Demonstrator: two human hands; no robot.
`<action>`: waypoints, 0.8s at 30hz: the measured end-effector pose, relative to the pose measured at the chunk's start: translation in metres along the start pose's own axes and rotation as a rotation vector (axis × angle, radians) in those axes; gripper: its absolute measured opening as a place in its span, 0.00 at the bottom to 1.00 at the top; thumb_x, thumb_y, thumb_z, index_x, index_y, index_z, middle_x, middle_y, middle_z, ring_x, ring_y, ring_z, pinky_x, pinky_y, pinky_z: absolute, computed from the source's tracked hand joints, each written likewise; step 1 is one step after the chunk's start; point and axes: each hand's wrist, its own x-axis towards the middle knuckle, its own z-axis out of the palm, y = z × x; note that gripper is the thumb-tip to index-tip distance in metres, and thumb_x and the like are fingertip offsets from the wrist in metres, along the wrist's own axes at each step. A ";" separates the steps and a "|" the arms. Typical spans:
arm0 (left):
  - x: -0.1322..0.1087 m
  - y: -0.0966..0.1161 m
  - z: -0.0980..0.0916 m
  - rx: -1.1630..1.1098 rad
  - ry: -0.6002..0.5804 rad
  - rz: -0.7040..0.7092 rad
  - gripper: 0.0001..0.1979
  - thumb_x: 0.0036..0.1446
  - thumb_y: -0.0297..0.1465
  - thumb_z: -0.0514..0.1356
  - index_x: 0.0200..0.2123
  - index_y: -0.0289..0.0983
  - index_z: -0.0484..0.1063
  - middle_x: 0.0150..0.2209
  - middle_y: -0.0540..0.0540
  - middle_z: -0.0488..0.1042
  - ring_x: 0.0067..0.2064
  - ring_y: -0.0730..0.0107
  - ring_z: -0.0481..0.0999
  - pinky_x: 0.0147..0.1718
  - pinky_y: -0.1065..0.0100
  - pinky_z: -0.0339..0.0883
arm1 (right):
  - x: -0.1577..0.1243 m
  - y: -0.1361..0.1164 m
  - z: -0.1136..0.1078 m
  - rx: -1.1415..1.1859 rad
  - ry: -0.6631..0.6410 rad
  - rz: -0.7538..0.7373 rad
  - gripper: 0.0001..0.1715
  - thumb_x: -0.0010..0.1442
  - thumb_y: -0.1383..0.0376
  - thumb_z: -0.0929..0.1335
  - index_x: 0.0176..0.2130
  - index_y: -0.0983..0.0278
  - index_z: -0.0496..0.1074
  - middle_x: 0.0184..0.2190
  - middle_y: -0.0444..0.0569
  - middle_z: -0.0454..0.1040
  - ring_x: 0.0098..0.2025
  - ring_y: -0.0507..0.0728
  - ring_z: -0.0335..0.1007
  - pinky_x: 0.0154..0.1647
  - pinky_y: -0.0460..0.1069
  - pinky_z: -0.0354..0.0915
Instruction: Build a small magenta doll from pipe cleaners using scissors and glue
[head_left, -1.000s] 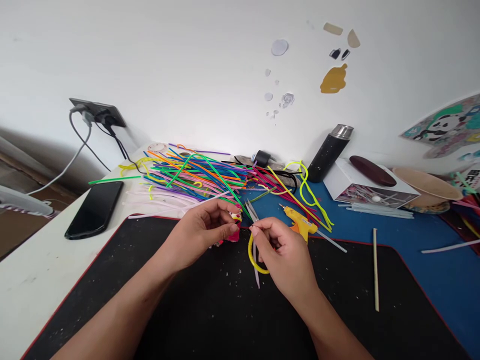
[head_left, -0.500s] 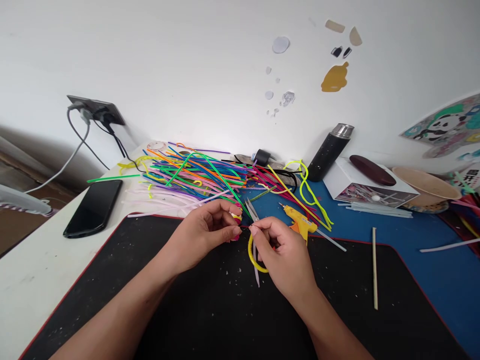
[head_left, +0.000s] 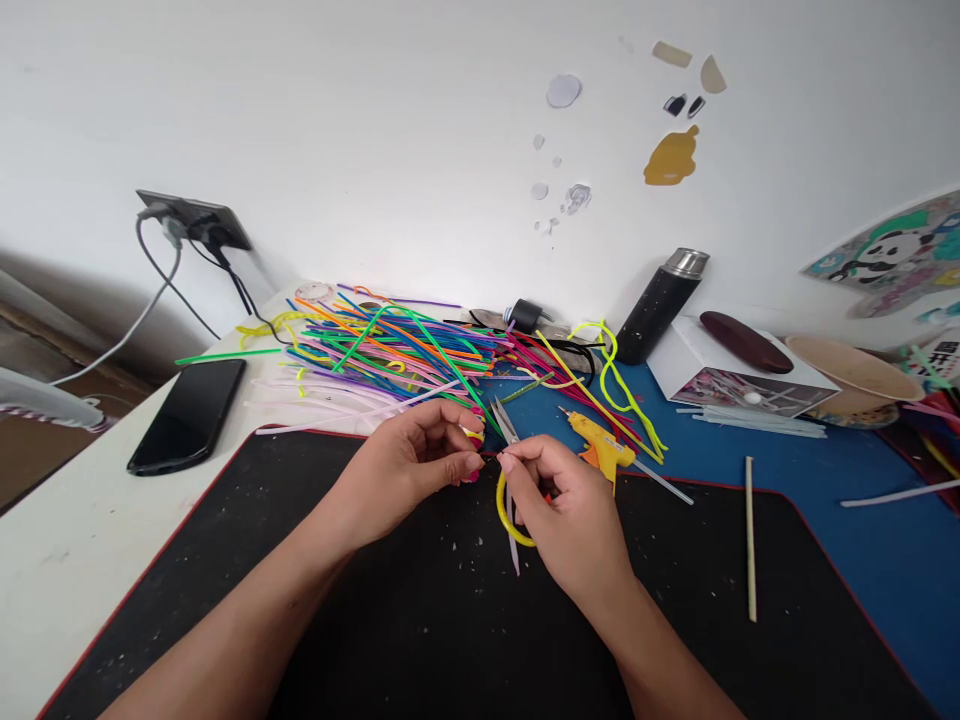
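Note:
My left hand is closed in a pinch around a small pink, yellow and white piece, mostly covered by the fingers. Close beside it, my right hand pinches thumb to forefinger on a thin dark strand, too small to make out well. Both sets of fingertips nearly meet above the black mat. Scissors with a yellow handle lie under the right hand, blades pointing away and handles partly hidden. A pale strip sticks out below the yellow loop.
Many coloured pipe cleaners are heaped behind the hands. A yellow glue gun lies right of the scissors. A phone is at left, a wooden stick at right. A black flask and a white box stand at the back.
Hardly anything differs. Both hands keep the same pinches in the same place, and the whole view has shifted very slightly.

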 end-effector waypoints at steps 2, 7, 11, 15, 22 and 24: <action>0.000 0.000 -0.001 0.022 -0.008 -0.005 0.16 0.58 0.35 0.72 0.47 0.37 0.75 0.35 0.47 0.82 0.36 0.67 0.78 0.36 0.67 0.69 | 0.000 0.000 0.000 -0.002 -0.002 0.006 0.12 0.72 0.57 0.68 0.38 0.60 0.76 0.21 0.40 0.67 0.23 0.54 0.65 0.24 0.47 0.63; -0.002 -0.001 -0.003 0.362 -0.129 -0.031 0.08 0.61 0.32 0.66 0.43 0.39 0.77 0.37 0.48 0.80 0.38 0.64 0.78 0.40 0.65 0.69 | 0.001 0.000 0.000 -0.005 0.014 -0.031 0.11 0.71 0.58 0.68 0.37 0.60 0.75 0.21 0.39 0.65 0.22 0.53 0.64 0.24 0.47 0.62; -0.003 -0.006 0.001 0.647 -0.226 -0.062 0.05 0.61 0.28 0.62 0.40 0.40 0.76 0.34 0.51 0.80 0.35 0.64 0.77 0.35 0.66 0.67 | 0.001 -0.001 0.001 -0.055 0.020 -0.074 0.11 0.71 0.59 0.68 0.37 0.60 0.75 0.21 0.38 0.64 0.23 0.53 0.63 0.25 0.47 0.61; -0.001 -0.014 0.003 0.829 -0.188 -0.007 0.07 0.60 0.25 0.60 0.39 0.41 0.76 0.35 0.50 0.81 0.34 0.64 0.78 0.34 0.67 0.64 | 0.000 -0.001 0.001 -0.083 0.000 -0.081 0.10 0.70 0.60 0.67 0.38 0.60 0.76 0.21 0.39 0.66 0.24 0.53 0.65 0.26 0.47 0.61; 0.001 -0.011 0.001 0.820 -0.135 -0.013 0.05 0.66 0.35 0.62 0.40 0.41 0.76 0.33 0.51 0.80 0.33 0.64 0.77 0.34 0.66 0.63 | -0.001 0.001 0.001 -0.086 0.005 -0.109 0.10 0.70 0.61 0.67 0.38 0.61 0.76 0.22 0.38 0.65 0.24 0.52 0.64 0.27 0.46 0.61; 0.000 -0.007 0.000 0.726 -0.076 0.016 0.07 0.66 0.37 0.62 0.42 0.41 0.77 0.33 0.51 0.79 0.34 0.65 0.77 0.34 0.67 0.65 | 0.000 0.001 0.002 -0.081 0.002 -0.116 0.10 0.71 0.61 0.67 0.38 0.61 0.76 0.22 0.38 0.65 0.24 0.52 0.63 0.26 0.46 0.61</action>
